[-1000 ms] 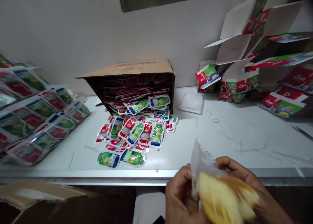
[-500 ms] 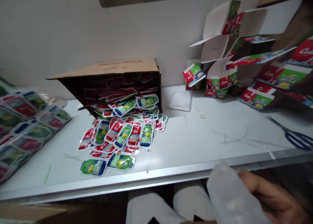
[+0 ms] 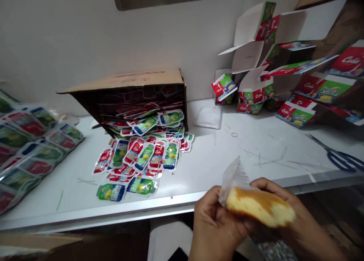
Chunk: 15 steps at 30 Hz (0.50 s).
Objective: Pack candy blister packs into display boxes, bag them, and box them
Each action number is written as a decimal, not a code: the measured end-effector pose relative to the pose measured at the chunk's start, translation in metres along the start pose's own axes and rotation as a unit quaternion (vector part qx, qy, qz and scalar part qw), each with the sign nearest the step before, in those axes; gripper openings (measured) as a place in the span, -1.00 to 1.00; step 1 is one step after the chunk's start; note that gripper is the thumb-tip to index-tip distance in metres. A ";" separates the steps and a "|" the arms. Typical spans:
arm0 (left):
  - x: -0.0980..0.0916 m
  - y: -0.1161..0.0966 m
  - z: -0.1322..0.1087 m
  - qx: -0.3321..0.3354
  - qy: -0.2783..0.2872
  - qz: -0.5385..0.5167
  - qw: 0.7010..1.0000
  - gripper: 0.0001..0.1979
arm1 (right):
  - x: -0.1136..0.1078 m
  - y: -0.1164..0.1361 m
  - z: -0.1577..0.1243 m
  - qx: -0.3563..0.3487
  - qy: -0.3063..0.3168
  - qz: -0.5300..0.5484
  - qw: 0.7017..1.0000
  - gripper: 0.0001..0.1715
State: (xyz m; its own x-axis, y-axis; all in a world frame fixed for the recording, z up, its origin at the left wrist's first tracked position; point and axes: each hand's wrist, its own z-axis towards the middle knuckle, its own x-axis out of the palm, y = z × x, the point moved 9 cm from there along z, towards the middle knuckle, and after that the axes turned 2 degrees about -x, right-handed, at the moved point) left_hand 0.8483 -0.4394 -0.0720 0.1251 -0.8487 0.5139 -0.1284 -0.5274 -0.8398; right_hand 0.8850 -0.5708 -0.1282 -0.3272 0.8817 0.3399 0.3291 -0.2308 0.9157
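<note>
A piece of bread [image 3: 260, 208], yellow with a browned top, sticks out of a clear plastic wrapper [image 3: 234, 179] in front of the table edge. My left hand [image 3: 214, 223] is closed around the wrapper and the near end of the bread. Behind the bread, my right hand [image 3: 298, 219] curls its fingers against the other side; part of it is hidden. Something dark and speckled [image 3: 273, 249] shows below the hands, too blurred to name.
An open carton [image 3: 122, 80] lies on its side, spilling candy packets [image 3: 142, 153] onto the white table [image 3: 199, 170]. A bulging clear bag of packets [image 3: 34, 151] lies left. Printed boxes [image 3: 253, 98], a white pad [image 3: 209, 117], a rubber band [image 3: 234, 134] and scissors [image 3: 338, 154] are to the right.
My left hand has come into view and grips the wrapper. The bread now shows, where a blurred whitish wrapper was seen before; my right hand has moved up and left.
</note>
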 end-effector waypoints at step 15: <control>0.004 0.015 0.004 -0.065 0.070 -0.103 0.990 -0.51 | -0.011 0.011 -0.015 -0.027 -0.038 -0.107 0.993 -0.70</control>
State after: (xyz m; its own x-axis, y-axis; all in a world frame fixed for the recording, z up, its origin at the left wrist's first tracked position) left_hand 0.8509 -0.4504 -0.0836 0.0260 -0.7154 0.6983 -0.2404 -0.6825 -0.6902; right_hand 0.8786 -0.5893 -0.1190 -0.3165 0.9409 0.1208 0.2096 -0.0548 0.9763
